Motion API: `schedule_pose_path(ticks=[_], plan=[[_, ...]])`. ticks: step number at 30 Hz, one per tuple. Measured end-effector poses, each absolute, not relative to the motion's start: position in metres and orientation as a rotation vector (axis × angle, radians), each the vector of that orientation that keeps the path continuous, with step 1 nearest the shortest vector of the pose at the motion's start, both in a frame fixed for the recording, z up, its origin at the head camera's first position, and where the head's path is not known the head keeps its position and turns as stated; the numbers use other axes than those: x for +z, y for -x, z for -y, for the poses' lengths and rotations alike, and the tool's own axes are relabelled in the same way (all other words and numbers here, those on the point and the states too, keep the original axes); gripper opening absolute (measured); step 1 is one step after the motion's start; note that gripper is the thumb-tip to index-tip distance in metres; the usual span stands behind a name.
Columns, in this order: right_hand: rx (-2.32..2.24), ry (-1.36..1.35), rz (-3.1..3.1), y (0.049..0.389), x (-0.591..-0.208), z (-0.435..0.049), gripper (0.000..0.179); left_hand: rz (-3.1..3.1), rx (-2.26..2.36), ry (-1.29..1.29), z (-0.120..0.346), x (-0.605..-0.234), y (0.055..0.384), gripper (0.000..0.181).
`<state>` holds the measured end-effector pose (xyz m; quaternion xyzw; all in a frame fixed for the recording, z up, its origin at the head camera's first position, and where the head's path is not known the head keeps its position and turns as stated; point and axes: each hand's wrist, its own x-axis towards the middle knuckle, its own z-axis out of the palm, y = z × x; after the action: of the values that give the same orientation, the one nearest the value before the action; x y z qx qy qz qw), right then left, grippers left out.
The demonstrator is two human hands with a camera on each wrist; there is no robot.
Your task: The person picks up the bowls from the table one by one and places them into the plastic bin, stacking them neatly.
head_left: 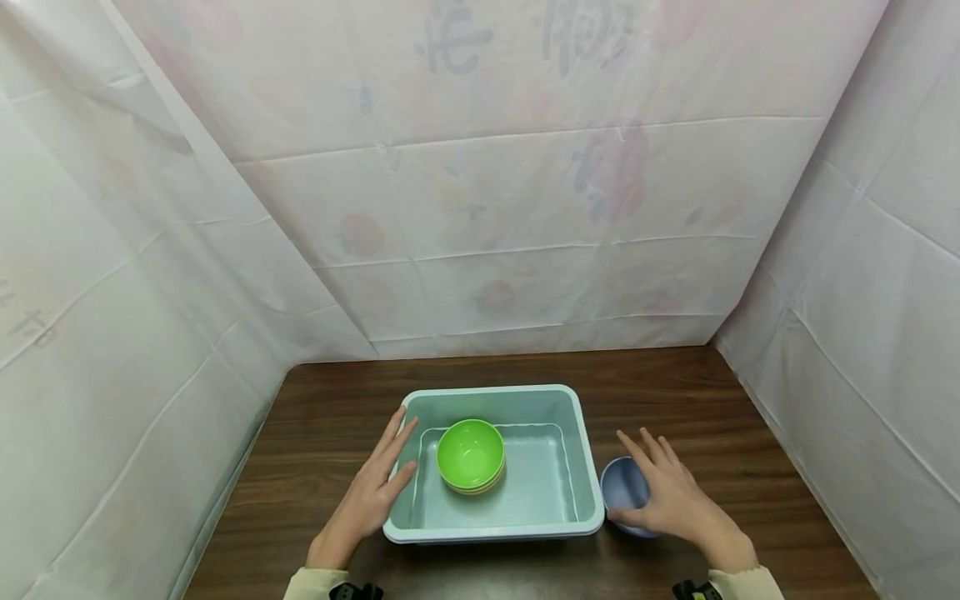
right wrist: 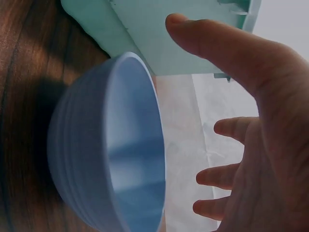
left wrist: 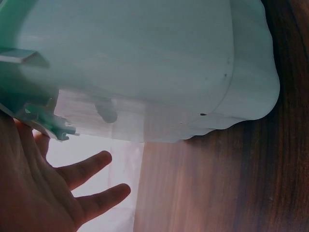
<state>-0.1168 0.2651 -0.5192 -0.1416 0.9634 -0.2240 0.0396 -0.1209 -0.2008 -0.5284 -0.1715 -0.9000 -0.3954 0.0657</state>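
A pale green plastic basin [head_left: 525, 531] stands on the table, and a bright green bowl [head_left: 471, 452] sits inside it, left of the middle, stacked on at least one yellowish bowl. My left hand [head_left: 371, 492] is at the basin's left rim, fingers spread and fairly straight. In the left wrist view, the basin's outer wall [left wrist: 145, 53] fills the top. To the basin's right stands a blue bowl [right wrist: 79, 145], upright on the table. Over that bowl hovers my right hand [head_left: 670, 493], thumb and fingers apart, with a gap to the bowl's rim in the right wrist view.
The dark wood table [head_left: 322, 433] extends around the basin on both sides. White patterned sheets hang as walls behind it [head_left: 525, 208], on the left [head_left: 135, 292] and on the right [head_left: 877, 275].
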Motion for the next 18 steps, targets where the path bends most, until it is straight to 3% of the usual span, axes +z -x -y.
schedule_pose_path(ticks=[18], plan=[[-0.684, 0.452, -2.872, 0.114, -0.531, -0.258, 0.113, 2.709, -1.169, 0.517, 0.202, -0.53, 0.121, 0.056]])
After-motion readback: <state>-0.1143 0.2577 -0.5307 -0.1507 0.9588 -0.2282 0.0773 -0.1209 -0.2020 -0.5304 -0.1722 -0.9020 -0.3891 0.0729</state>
